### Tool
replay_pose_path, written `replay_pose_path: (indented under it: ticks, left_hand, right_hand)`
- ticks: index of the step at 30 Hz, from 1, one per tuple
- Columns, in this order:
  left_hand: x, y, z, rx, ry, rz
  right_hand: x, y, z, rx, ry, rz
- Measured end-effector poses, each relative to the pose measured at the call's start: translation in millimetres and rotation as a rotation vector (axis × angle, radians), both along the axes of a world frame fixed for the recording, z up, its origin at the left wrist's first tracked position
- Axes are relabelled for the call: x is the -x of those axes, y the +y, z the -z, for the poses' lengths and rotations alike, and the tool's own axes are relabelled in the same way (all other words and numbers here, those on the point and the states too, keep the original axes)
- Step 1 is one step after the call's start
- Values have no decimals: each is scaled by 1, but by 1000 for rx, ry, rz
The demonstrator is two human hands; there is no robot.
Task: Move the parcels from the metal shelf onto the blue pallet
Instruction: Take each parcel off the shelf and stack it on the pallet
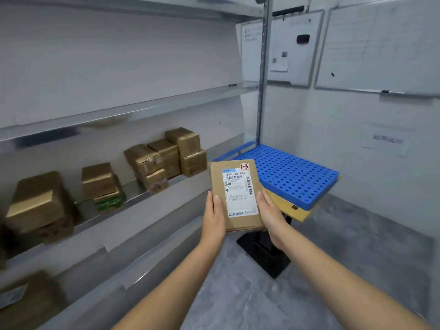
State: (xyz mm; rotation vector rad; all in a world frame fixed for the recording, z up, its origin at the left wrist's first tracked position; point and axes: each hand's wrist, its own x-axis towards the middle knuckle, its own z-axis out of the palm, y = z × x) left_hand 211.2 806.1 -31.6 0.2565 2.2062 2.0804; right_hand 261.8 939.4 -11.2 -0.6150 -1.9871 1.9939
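Note:
A flat brown parcel with a white shipping label and a red "1-3" tag is held in the air between both hands. My left hand grips its left edge, thumb on top. My right hand grips its right edge from the side and below. Just behind and to the right lies the blue perforated pallet, bare on top, resting on a yellow board. Several brown parcels stand on the metal shelf at the left.
A black stand under the pallet sits on the grey floor. The shelf's upright post rises beside the pallet. Whiteboards hang on the right wall. More boxes crowd the shelf's left end and a lower level.

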Motion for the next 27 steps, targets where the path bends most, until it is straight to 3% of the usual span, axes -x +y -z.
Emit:
replay_pose_path:
  ticks: [10, 27]
  left_hand:
    - [64, 134, 5, -23, 13, 156]
    - [288, 339, -3, -77, -106, 190]
  right_hand:
    - [59, 132, 12, -26, -24, 134]
    - [274, 327, -18, -91, -66, 116]
